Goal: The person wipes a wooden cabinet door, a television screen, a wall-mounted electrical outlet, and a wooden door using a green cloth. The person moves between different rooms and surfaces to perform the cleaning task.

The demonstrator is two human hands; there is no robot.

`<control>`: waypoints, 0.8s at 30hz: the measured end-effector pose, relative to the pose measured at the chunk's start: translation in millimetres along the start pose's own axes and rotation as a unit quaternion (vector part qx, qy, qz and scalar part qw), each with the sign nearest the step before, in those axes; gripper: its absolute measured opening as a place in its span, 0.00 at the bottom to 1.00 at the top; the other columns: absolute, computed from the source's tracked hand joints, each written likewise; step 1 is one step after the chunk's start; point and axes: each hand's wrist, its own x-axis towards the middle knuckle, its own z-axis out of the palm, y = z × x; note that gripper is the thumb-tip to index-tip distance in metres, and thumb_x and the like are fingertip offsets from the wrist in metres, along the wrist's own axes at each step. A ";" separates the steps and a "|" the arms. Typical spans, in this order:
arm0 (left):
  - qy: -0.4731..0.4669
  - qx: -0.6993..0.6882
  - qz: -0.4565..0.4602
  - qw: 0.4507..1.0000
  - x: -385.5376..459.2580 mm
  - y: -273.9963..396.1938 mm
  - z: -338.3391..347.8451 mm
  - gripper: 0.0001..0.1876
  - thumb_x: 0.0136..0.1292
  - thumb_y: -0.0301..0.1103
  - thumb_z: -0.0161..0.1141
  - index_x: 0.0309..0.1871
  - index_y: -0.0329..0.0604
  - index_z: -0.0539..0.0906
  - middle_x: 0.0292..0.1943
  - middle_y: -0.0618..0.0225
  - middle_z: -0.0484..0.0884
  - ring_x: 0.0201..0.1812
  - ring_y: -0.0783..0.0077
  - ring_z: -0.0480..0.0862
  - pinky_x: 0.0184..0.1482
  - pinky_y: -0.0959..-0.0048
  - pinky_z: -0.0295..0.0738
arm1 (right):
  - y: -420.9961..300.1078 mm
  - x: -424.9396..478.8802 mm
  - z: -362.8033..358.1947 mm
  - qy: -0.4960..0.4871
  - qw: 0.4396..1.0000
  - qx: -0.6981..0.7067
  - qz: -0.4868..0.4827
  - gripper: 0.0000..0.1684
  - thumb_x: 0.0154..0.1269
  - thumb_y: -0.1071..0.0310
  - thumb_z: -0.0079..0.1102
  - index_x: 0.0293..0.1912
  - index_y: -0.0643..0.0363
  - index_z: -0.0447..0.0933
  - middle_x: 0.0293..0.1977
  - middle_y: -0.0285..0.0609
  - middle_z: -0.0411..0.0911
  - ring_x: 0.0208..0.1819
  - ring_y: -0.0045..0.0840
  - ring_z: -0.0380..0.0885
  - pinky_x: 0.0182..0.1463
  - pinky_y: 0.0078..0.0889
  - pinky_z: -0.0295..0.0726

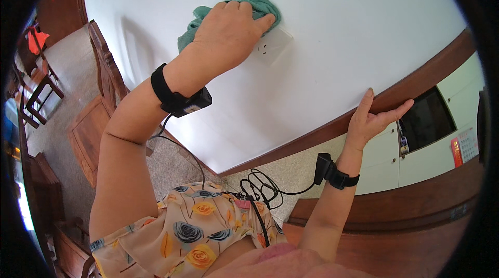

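My left hand point(230, 30) presses a bunched green cloth point(257, 1) against a white wall point(335, 24). The cloth lies under the palm and spreads out past the fingers. Just below and right of it is a white wall socket point(267, 49), partly covered by this hand. My right hand point(372, 120) grips the brown wooden door frame point(423, 81) at the wall's edge, thumb on the wall side and fingers around the other side. Each wrist wears a black strap with a small device point(193, 102) on a cable.
A carved wooden chair point(95, 130) stands on the left by the wall. Black cables point(269, 190) hang looped at my waist. Beyond the frame are white cabinets point(378, 161) and a calendar point(466, 147). A brown wooden door point(390, 247) fills the lower right.
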 end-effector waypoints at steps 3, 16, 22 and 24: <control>-0.004 -0.004 -0.032 0.999 0.7 0.2 3.0 0.24 0.53 0.23 0.55 0.55 0.55 0.78 0.30 0.61 0.76 0.34 0.60 0.78 0.38 0.64 0.72 | -0.1 0.4 0.3 0.007 1.000 0.023 0.009 0.52 0.62 0.70 0.59 0.71 0.69 0.32 0.70 0.62 0.39 0.72 0.42 0.44 0.73 0.41 0.43; 0.038 -0.039 -0.007 0.998 5.9 36.5 2.7 0.18 0.50 0.24 0.56 0.48 0.44 0.78 0.28 0.61 0.74 0.31 0.60 0.76 0.33 0.64 0.72 | 7.8 -2.0 -3.7 0.006 0.999 -0.036 -0.014 0.53 0.62 0.64 0.61 0.70 0.69 0.33 0.70 0.63 0.38 0.72 0.48 0.43 0.73 0.46 0.41; 0.079 -0.035 0.044 0.995 5.4 43.7 2.2 0.09 0.49 0.27 0.57 0.37 0.42 0.79 0.25 0.63 0.74 0.30 0.65 0.76 0.32 0.70 0.70 | 6.7 -0.1 0.1 0.010 1.000 -0.016 -0.003 0.53 0.61 0.66 0.61 0.71 0.69 0.34 0.70 0.63 0.39 0.72 0.47 0.43 0.73 0.45 0.41; 0.084 -0.045 0.043 0.995 3.5 39.4 1.4 0.11 0.50 0.27 0.57 0.40 0.43 0.79 0.26 0.63 0.75 0.31 0.64 0.76 0.33 0.70 0.70 | 4.9 0.2 0.1 0.014 1.000 -0.003 0.007 0.52 0.61 0.66 0.61 0.71 0.69 0.34 0.70 0.63 0.40 0.72 0.46 0.44 0.73 0.45 0.42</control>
